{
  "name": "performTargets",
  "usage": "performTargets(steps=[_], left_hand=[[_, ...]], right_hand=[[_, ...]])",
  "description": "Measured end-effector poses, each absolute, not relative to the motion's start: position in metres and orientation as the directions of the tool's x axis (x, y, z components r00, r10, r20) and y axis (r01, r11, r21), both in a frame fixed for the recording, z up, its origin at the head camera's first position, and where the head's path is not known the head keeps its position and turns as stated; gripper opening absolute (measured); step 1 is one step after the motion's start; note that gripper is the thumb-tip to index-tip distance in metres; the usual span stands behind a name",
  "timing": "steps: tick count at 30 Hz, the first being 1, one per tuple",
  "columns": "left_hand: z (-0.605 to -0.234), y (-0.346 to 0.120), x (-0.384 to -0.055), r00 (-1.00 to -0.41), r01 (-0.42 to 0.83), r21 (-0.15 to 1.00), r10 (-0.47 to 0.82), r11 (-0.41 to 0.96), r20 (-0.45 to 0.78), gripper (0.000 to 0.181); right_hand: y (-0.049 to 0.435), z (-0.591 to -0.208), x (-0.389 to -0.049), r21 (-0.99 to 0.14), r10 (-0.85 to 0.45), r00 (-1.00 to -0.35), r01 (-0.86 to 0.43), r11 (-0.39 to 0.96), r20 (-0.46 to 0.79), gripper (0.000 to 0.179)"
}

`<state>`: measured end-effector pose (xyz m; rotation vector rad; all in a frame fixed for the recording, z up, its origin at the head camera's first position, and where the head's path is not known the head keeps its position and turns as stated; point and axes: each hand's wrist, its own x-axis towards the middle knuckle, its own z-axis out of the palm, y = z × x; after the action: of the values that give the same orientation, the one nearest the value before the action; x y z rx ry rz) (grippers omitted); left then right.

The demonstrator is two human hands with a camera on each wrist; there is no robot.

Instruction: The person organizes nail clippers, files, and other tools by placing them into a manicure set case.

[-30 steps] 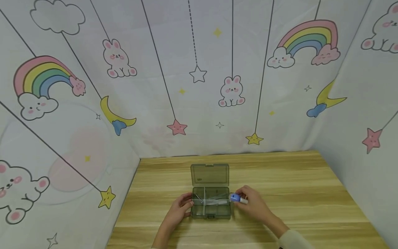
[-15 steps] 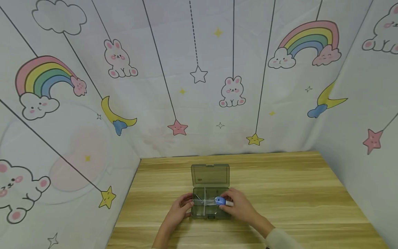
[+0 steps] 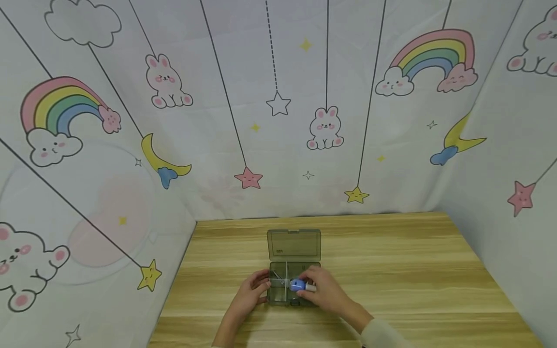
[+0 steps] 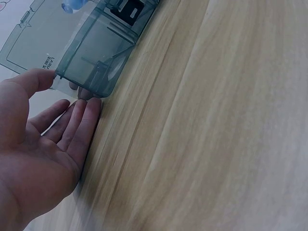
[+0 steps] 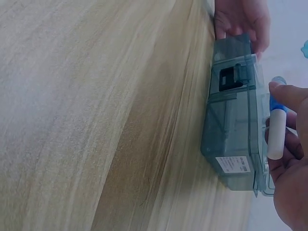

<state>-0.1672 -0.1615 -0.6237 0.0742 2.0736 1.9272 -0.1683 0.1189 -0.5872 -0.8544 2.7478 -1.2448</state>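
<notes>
A smoky see-through compartment box [image 3: 278, 296] stands on the table with its lid [image 3: 293, 245] raised at the back. Thin dividers split its inside, and slim metallic pieces [image 3: 276, 276] lie in the back left part. My left hand [image 3: 248, 296] rests at the box's left side, thumb at the rim corner and extended fingers along the lower wall in the left wrist view. Over the box's right half, my right hand [image 3: 326, 290] pinches a small blue-and-white object [image 3: 298, 285] with a clear end pointing left. Its white cylindrical end [image 5: 276, 134] shows plainly in the right wrist view.
The wood-grain table [image 3: 417, 280] extends on both sides of the box. Behind it hangs a pale cloth [image 3: 209, 145] printed with rabbits, stars and rainbows, which also covers the left and right sides.
My right hand has carried the blue-and-white object leftward from the box's right edge to over its middle. My left hand and the box have stayed where they were.
</notes>
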Motion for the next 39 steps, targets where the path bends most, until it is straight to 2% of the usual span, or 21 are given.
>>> performTargets(steps=[15, 32, 39], left_hand=[[-0.6259, -0.1617, -0.1681, -0.949, -0.179, 0.98, 0.247, 0.088, -0.196, 0.057], [-0.6262, -0.1607, -0.1688, -0.951, -0.185, 0.98, 0.238, 0.078, -0.198, 0.057], [-0.627, -0.1599, -0.1696, -0.95, -0.183, 0.98, 0.241, 0.082, -0.198, 0.058]], right_hand=[[0.1174, -0.5952, -0.1654, -0.652, -0.481, -0.845, -0.502, 0.568, 0.233, 0.026], [0.116, -0.5957, -0.1608, -0.621, -0.46, -0.86, -0.487, 0.615, 0.219, 0.032], [0.1187, -0.595, -0.1631, -0.664, -0.459, -0.85, -0.501, 0.555, 0.258, 0.03]])
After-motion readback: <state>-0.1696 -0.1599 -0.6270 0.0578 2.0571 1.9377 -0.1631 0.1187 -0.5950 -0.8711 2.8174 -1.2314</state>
